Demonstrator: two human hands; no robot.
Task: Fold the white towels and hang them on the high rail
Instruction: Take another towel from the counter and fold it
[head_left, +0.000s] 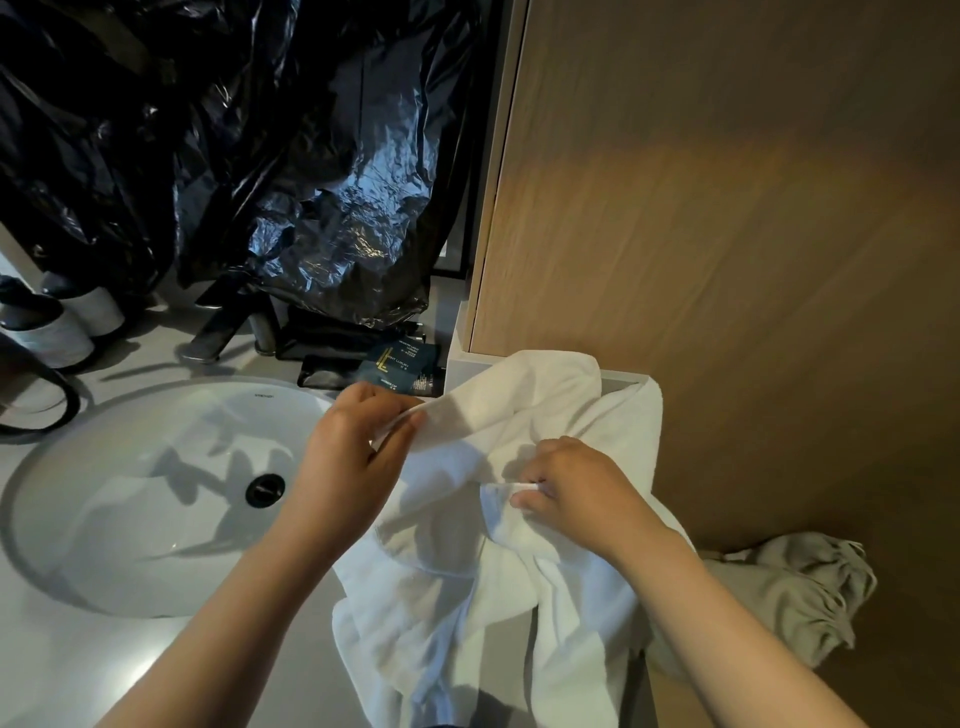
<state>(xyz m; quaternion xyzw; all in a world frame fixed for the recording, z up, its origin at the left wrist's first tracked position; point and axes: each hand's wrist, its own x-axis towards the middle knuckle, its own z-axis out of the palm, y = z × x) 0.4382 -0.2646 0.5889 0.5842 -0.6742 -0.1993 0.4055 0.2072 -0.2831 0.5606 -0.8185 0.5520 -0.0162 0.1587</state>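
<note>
A white towel (545, 597) is seen crumpled at lower centre of the frame, heaped on the right end of a grey counter (104, 675). Its long axis runs roughly up and down the frame, from a rumpled top end at centre right, down past the counter's front edge to the bottom border. The upper part is draped over a pale ledge at the foot of a wooden panel (727, 208).

The left hand (358, 447) is held at frame centre, with a towel edge pinched between thumb and curled fingers; that edge is pulled taut toward upper right. The right hand (576, 493) is placed just right of centre, fingers curled down, a small fold of the towel pinched at the fingertips. The two hands are kept near each other, with a stretch of towel between them.

An oval sink (52, 467) with a dark drain (265, 488) is set to the left of the towel, its rim passing under the left forearm. Dark sachets (405, 369) lie just above the left hand. A black tap (223, 322) and a black plastic bag (260, 156) fill the upper left. The right side is closed off by the wooden panel, and a grey cloth (800, 587) is bunched at lower right beside the right forearm.
</note>
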